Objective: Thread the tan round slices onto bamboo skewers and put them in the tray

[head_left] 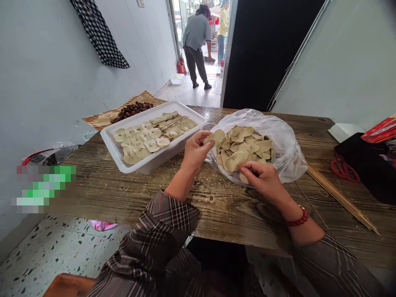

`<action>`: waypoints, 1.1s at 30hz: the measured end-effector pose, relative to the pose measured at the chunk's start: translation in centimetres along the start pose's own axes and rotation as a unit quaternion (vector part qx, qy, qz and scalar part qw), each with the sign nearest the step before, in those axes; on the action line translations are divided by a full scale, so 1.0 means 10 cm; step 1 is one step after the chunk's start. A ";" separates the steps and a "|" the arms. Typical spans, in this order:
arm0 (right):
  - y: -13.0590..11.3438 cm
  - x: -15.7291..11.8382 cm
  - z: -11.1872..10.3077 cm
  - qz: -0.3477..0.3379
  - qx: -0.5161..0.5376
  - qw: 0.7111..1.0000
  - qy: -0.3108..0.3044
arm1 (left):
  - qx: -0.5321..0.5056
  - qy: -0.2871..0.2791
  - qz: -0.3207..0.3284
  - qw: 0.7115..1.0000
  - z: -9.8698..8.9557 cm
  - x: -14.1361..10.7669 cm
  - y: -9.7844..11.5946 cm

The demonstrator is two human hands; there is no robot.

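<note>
Raised over the table, my left hand [198, 149] pinches a flat, beige, round slice [217, 137] between thumb and fingers. My right hand [261, 175] is closed, fingers pressed together on a thin skewer [239, 166]; only its tip shows, at the edge of the heap. Many similar loose slices [250, 144] fill an open clear plastic bag [286, 152] between and beyond my hands. To the left, a white tray [145, 168] holds slices threaded on skewers, laid in rows.
A bundle of skewers [343, 199] and a single skewer [311, 205] lie on the right of the wooden table [130, 202]. Red-handled scissors [345, 170] rest by a black box [368, 165]. Dark brown pieces [131, 110] sit on paper behind the tray. A person [198, 41] bends in the doorway.
</note>
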State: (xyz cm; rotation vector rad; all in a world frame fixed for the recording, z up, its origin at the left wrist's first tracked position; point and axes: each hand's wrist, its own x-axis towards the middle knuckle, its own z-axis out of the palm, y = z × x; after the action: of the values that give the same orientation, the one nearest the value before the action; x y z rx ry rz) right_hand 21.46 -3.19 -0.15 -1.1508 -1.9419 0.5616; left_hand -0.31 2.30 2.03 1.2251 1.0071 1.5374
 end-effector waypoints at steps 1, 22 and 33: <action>0.00 0.00 0.00 0.000 -0.003 1.000 -0.001 | 0.002 0.000 0.001 1.000 0.00 0.00 0.00; 0.02 -0.01 -0.02 -0.027 -0.034 0.999 -0.017 | 0.023 0.016 0.008 1.000 0.01 0.00 -0.02; 0.04 0.00 -0.03 -0.022 -0.032 0.999 -0.020 | 0.120 -0.002 0.057 0.991 -0.02 0.02 -0.08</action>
State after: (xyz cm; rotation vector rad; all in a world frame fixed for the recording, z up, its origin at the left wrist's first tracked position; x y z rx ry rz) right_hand 21.91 -2.98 -0.29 -1.1415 -2.0288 0.5054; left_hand -0.39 2.66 1.28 1.4738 1.1624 1.5316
